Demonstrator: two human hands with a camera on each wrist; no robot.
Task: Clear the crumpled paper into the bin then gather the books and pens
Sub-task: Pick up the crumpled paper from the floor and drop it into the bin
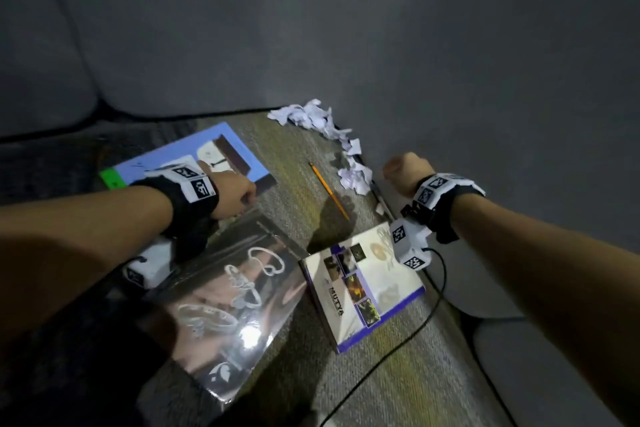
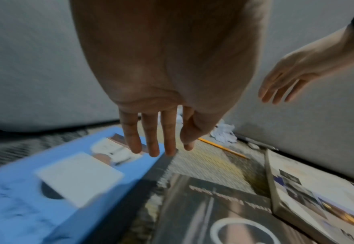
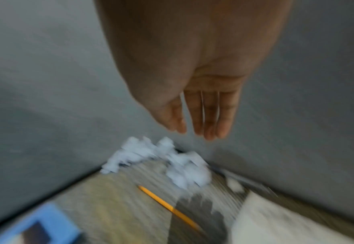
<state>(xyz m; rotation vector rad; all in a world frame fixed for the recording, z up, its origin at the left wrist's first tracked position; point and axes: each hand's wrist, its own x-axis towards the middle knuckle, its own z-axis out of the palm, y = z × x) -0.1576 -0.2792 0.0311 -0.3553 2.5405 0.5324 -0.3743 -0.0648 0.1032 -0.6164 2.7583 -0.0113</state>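
- On the woven mat (image 1: 398, 357), three books are counted: a blue book (image 1: 221, 152) at the far left, a dark glossy book (image 1: 235, 288) nearest the camera, and a white book (image 1: 367, 284) with a purple edge at the right.
- One yellow pencil (image 1: 329, 191) is seen lying flat between the blue and white books; its long axis runs diagonally, one end toward the far corner, the other toward the white book. Which end is the tip cannot be told.
- A dark pen (image 1: 381, 199) appears to lie along the wall's foot, just beside the paper; only part of it is made out.
- Crumpled paper (image 1: 311, 116) is heaped in several white lumps along the grey wall (image 1: 450, 45); the exact number cannot be counted.
- The left hand (image 2: 161, 115) is held above the near corner of the blue book, fingers (image 2: 150, 140) straight and slightly spread, nothing grasped.
- The right hand (image 3: 203, 107) is held above the paper, fingers (image 3: 211, 118) straight and together, nothing held.
- A black cable (image 1: 415, 333) is trailed across the mat from the right wrist.
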